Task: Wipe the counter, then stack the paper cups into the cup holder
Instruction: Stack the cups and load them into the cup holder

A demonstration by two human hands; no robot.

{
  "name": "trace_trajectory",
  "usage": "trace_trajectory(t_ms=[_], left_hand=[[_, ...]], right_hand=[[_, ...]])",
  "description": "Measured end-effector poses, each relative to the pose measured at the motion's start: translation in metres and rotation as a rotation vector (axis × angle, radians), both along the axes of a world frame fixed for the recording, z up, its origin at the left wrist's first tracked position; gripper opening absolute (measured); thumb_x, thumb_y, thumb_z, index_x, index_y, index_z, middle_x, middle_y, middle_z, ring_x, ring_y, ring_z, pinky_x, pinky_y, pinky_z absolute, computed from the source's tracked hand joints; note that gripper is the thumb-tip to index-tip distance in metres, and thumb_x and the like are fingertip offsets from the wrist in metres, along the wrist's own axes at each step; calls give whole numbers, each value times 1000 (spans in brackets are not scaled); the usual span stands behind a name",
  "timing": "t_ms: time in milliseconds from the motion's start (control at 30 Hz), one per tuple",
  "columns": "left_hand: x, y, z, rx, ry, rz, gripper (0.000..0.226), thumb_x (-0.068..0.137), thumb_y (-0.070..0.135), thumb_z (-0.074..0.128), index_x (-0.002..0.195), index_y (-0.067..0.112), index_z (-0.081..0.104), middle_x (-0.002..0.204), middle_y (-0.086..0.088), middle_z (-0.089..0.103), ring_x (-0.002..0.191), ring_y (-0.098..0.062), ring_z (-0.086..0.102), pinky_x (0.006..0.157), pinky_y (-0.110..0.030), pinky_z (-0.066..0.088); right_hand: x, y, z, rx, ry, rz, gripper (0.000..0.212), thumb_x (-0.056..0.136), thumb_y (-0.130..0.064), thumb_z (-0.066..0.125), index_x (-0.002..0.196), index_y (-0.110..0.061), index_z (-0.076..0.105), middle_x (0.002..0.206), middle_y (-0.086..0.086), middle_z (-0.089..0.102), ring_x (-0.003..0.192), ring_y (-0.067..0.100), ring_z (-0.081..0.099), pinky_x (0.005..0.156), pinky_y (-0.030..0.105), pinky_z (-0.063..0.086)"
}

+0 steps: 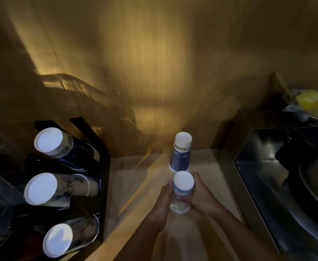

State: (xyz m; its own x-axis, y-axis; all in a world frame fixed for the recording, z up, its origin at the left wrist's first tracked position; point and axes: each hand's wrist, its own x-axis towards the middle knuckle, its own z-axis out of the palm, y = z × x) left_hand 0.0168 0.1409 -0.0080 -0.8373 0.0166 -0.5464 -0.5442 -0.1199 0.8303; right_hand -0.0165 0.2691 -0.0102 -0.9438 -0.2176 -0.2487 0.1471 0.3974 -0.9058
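In the head view, low centre of the frame, the left hand (163, 199) and right hand (201, 194) close around an upturned paper cup (182, 191), its axis upright. The cup holder (97, 185) stands at the lower left, nearer the left hand.

— Can you read anything on those cups?

— Hardly. The upside-down paper cup (180, 151) standing on the counter has a pale band near its top with a row of dark boxed characters, but they're too small and blurred to make out.

— And the ones in the black cup holder (90, 185)?

— The top stack (60, 144) shows a similar dark strip of print, just as unreadable. No numbers, brand or sign I can read anywhere.
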Motion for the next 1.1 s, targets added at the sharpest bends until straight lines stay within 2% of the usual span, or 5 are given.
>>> trace_trajectory(t_ms=[267,500,700,800,1100], left_hand=[[16,-3,-11,56,-44,96,32,93,47,38,120,30,39,99,18,51,83,4,48,63,-16,37],[13,-8,-3,-7,-60,202,44,89,58,38,120,29,47,116,3,52,94,-13,53,76,-28,38],[10,-30,20,35,32,300,48,92,53,34,117,21,60,115,-9,66,101,-23,59,87,-37,43],[16,-45,40,29,108,375,58,91,59,29,116,19,62,112,-11,68,99,-21,61,99,-41,41],[58,-95,118,-58,342,601,54,85,64,36,106,24,65,107,-4,73,102,-19,67,95,-37,48]], right_hand=[[8,1,-5,-38,18,47,69,59,-20,84,106,-41,39,109,-18,53,102,2,52,77,13,44],[1,-2,18,-66,59,70,73,63,-22,82,119,-36,37,118,-13,52,115,11,47,99,39,45],[-9,-14,56,-172,167,90,66,65,-28,80,108,-52,36,114,-27,47,105,-2,48,81,14,43],[-11,-26,77,-235,215,130,64,65,-29,80,109,-52,39,115,-26,50,106,-3,51,79,14,47],[0,-78,148,-423,381,197,58,53,-41,82,102,-45,51,104,-18,64,99,-2,60,73,14,52]])
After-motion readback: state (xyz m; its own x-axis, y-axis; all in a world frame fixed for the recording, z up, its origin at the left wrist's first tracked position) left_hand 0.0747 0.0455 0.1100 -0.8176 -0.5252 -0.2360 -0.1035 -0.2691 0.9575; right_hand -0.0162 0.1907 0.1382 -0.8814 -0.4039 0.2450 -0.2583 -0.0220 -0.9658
